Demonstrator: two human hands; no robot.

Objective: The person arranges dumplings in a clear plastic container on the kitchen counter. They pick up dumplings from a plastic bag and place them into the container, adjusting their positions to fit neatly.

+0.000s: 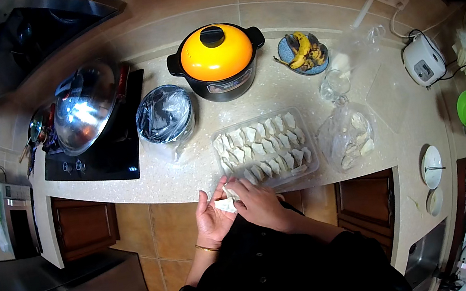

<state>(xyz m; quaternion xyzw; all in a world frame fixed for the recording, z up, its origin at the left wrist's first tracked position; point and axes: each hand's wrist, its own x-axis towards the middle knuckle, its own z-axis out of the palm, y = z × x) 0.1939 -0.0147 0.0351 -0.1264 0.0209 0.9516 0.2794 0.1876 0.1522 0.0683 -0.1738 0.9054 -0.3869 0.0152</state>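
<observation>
My left hand (214,218) is palm up in front of the counter edge, with a pale dumpling (225,205) resting on its fingers. My right hand (256,200) bends over it, its fingers at a second pale piece of dough (231,190) beside the dumpling; its fingertips are partly hidden. Just beyond the hands, a clear plastic tray (312,151) holds rows of folded dumplings (260,129). To the tray's right lies a clear plastic bag (328,142) with several pale dough pieces inside.
A black pot with an orange lid (219,60), a plastic-covered container (165,119) and a plate of bananas (304,52) stand behind. At left is a black cooktop (121,161) with a domed metal lid (85,109). Drinking glasses (337,82) and bowls (431,164) are at right.
</observation>
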